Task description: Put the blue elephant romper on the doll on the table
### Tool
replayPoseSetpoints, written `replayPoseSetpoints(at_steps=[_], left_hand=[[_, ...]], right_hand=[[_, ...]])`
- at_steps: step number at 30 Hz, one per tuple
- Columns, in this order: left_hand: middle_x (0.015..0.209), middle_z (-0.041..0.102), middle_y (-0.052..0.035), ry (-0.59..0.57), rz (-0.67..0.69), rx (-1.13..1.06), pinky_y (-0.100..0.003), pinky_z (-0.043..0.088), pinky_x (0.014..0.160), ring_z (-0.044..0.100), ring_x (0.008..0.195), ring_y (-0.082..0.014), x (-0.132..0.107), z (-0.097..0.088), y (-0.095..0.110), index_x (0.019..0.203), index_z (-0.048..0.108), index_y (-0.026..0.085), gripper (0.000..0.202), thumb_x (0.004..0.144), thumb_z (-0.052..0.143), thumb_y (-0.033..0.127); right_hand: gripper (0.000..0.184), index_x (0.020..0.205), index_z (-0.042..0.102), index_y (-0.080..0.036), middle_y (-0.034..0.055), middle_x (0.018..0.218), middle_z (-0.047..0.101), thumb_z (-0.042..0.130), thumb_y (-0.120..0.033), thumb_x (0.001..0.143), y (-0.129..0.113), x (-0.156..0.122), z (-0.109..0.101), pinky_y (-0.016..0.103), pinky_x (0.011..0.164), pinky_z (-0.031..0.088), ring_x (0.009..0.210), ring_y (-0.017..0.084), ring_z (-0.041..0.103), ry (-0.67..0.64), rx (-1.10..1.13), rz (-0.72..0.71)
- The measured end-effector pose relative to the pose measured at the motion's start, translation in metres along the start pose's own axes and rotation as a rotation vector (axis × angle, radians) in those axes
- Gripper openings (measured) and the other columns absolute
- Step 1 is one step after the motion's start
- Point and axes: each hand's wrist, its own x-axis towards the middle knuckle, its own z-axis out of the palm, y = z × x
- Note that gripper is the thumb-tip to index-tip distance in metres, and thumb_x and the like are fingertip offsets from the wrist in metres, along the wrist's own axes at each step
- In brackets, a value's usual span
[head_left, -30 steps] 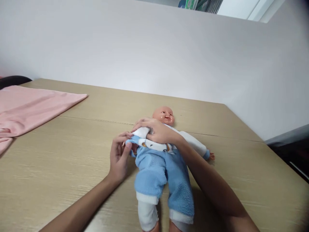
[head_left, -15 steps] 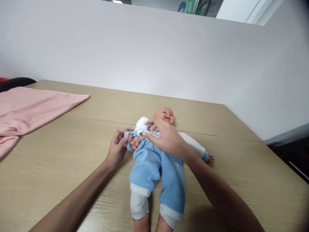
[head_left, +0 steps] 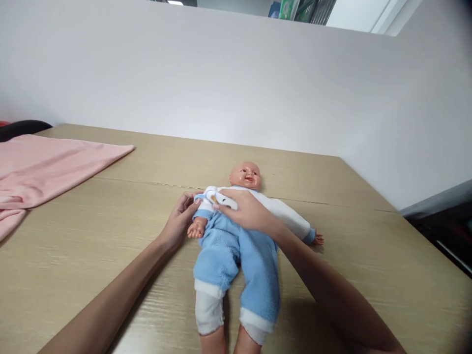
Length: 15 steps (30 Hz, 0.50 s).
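Observation:
A baby doll (head_left: 254, 246) lies on its back on the table, dressed in a white top and light blue trousers with white cuffs. Over its chest and upper arm is a small white cloth piece (head_left: 225, 200) with blue trim, a dark spot and an orange patch; its exact kind is unclear. My left hand (head_left: 181, 214) pinches the blue-trimmed edge beside the doll's arm. The opposite end is gripped by my right hand (head_left: 250, 210), which covers part of the doll's chest. The doll's bare hand (head_left: 197, 228) shows below a blue sleeve cuff (head_left: 203, 215).
A pink cloth (head_left: 55, 164) lies rumpled on the left of the wooden table (head_left: 110, 255). A white wall panel (head_left: 206, 73) rises behind the table. Something black (head_left: 24, 129) with a curved top is at the far left edge.
The blue-trimmed edge has moved up off the doll's hand, which now shows fully below its cuff. My left hand moved slightly up along the arm. The view shifted a little.

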Motion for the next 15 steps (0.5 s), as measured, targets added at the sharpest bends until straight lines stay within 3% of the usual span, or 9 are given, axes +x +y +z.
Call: replayPoseSetpoints(at_steps=[3, 6, 11, 15], left_hand=[[0.107, 0.077, -0.001, -0.012, -0.117, -0.035, -0.025, 0.058, 0.075, 0.072, 0.089, -0.0175, 0.017, -0.003, -0.001, 0.107, 0.064, 0.027, 0.045, 0.081, 0.095, 0.047], [0.094, 0.075, 0.0011, -0.067, -0.205, -0.006, -0.026, 0.055, 0.065, 0.069, 0.074, -0.0167, 0.042, 0.001, -0.004, 0.109, 0.062, 0.026, 0.05, 0.078, 0.096, 0.048], [0.09, 0.072, 0.0004, -0.166, -0.171, 0.06, -0.024, 0.055, 0.068, 0.065, 0.076, -0.0154, 0.072, 0.015, -0.006, 0.096, 0.07, 0.02, 0.043, 0.073, 0.098, 0.045], [0.094, 0.073, -0.0006, -0.229, -0.158, 0.114, -0.022, 0.053, 0.069, 0.066, 0.08, -0.015, 0.077, 0.013, -0.007, 0.098, 0.072, 0.02, 0.04, 0.079, 0.095, 0.046]], right_hand=[[0.023, 0.11, 0.072, -0.018, 0.0039, 0.107, 0.079, 0.066, -0.039, 0.103, 0.013, 0.008, 0.0, 0.032, 0.087, 0.051, 0.098, 0.022, 0.071, 0.063, 0.132, 0.158], [0.023, 0.106, 0.071, -0.018, 0.0058, 0.108, 0.08, 0.065, -0.04, 0.102, 0.016, 0.01, -0.002, 0.032, 0.09, 0.051, 0.103, 0.024, 0.072, 0.122, 0.082, 0.19], [0.023, 0.113, 0.07, -0.021, 0.0137, 0.113, 0.081, 0.063, -0.041, 0.105, 0.014, 0.005, -0.012, 0.038, 0.086, 0.05, 0.103, 0.032, 0.075, 0.255, -0.258, 0.303], [0.024, 0.117, 0.069, -0.021, 0.0151, 0.115, 0.082, 0.066, -0.041, 0.104, 0.023, 0.006, -0.021, 0.038, 0.084, 0.049, 0.109, 0.034, 0.075, 0.186, -0.309, 0.364]])
